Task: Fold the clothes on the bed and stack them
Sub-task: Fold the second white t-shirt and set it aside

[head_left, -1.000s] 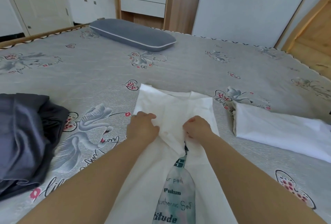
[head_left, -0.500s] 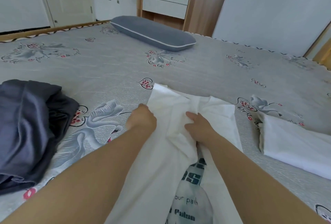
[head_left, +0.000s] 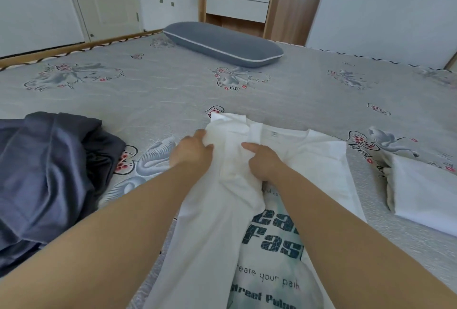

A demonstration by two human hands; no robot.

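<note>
Head view: the white printed T-shirt [head_left: 284,209] runs lengthwise away from me on the bed [head_left: 173,91] (collar far), my left hand [head_left: 191,153] pinching its folded sleeve, my right hand [head_left: 265,160] pressing beside it, fingers curled.

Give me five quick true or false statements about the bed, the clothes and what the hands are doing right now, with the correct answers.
1. Both hands are on the white T-shirt. True: the left hand grips a fold of it, the right hand is on the cloth beside it.
2. The grey garment is neatly folded. False: it lies crumpled at the left.
3. A folded white garment lies to the right of the T-shirt. True.
4. The pillow sits on top of the grey garment. False: it lies apart at the far side of the bed.
5. The T-shirt is plain, with no print. False: dark lettering shows on it.
</note>
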